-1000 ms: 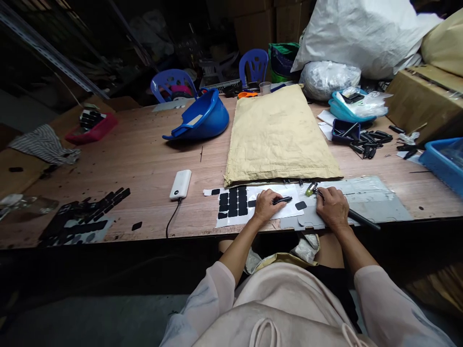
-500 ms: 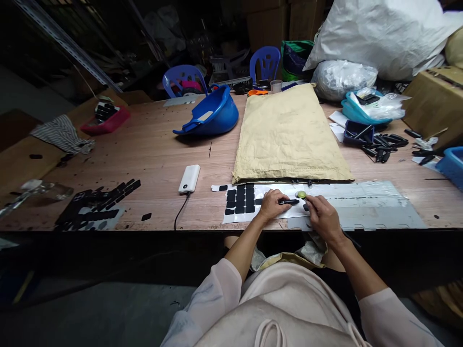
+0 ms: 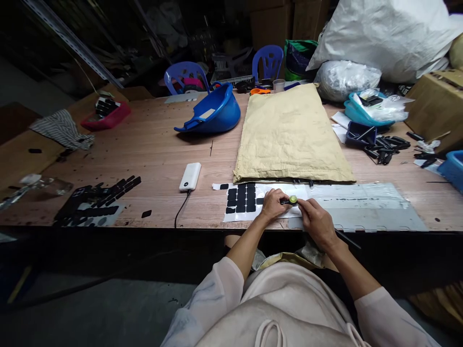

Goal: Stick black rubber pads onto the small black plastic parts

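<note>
We record both hands working near the front edge of the tabletop (image 3: 155, 154). Our left hand (image 3: 273, 204) pinches a small black elongated piece (image 3: 285, 202) between thumb and fingers, its free end pointing right, above the white sheet (image 3: 249, 218) along that edge. Our right hand (image 3: 318, 219) is closed on the dark handle of a mallet (image 3: 292, 199); the round yellow-green head lies over the piece's right end, and whether the two touch we cannot tell. The handle runs back beneath the wrist to the front edge. Left of our left hand, rows of black stickers (image 3: 241, 199) sit on the sheet; to the right, a grey board (image 3: 390, 217) follows the same edge. Just behind the sheet lies a tan paper sack (image 3: 289, 130). A white power bank (image 3: 190, 176) rests left of the sack.
</note>
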The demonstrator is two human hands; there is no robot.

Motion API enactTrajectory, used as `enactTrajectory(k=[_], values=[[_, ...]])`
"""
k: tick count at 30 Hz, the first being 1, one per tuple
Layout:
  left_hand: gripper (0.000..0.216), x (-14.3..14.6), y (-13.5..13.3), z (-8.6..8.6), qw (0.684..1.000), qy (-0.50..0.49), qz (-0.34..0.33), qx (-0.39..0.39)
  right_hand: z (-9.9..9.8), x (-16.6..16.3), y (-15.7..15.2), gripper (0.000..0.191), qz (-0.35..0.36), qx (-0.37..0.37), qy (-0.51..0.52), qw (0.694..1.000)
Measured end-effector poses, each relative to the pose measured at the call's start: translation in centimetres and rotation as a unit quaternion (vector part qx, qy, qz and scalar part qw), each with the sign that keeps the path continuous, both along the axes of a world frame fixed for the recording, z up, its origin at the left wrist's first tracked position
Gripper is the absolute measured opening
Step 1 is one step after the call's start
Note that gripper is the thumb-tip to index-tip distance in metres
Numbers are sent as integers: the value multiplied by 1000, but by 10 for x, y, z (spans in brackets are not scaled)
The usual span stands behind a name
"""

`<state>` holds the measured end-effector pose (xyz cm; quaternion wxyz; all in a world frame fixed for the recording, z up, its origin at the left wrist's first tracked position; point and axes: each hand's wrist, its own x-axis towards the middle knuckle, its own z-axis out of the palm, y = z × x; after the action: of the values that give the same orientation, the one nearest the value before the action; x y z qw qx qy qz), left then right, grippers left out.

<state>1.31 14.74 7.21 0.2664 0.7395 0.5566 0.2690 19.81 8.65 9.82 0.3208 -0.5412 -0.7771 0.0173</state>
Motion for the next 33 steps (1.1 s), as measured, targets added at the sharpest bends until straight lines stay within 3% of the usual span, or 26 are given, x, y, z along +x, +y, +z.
enactTrajectory(k=[5,11,15,19,23,33], values=[[14,1,0,-1,1000,-1,-1,3,-1,7,2,32,-28,23,58,998],[16,1,1,-3,1000,-4,6,5,-8,13,2,31,-31,-13,39,999],[15,0,1,-3,1000,-3,0,3,-7,29,11,32,-72,23,59,995],[8,0,1,0,1000,-7,2,-7,-11,58,24,29,-116,30,-3,993],[23,-2,-1,6,1000,-9,-4,-27,-25,77,29,26,-107,34,-77,991],[40,-5,-2,10,999,15,-22,-27,-33,72,24,27,-126,54,-110,984]])
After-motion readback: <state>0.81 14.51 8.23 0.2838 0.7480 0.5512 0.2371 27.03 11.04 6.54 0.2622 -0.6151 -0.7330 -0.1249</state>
